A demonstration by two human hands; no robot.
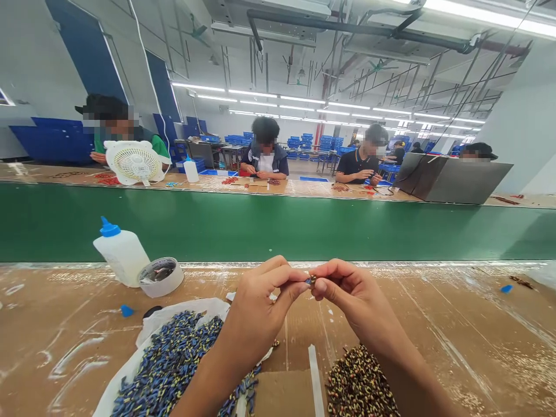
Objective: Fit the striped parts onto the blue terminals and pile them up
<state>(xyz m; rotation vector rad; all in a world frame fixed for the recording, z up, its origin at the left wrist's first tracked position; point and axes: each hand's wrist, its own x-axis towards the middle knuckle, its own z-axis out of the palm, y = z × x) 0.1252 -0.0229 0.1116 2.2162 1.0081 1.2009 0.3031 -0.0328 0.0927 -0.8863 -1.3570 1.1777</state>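
Note:
My left hand and my right hand meet above the near table, fingertips almost touching. Pinched between the left thumb and forefinger is a small blue piece, mostly covered by the fingers. The right fingertips close on a small brown-and-yellow piece set against it; whether the two are joined I cannot tell. Under my left forearm, a pile of small blue-and-yellow pieces lies on a white plastic bag. Below my right wrist is a heap of brown-and-yellow pieces.
A blue-capped squeeze bottle stands behind a tape roll at left. White tape runs along the cardboard-covered table. Beyond the green belt, several people work at another table with a white fan.

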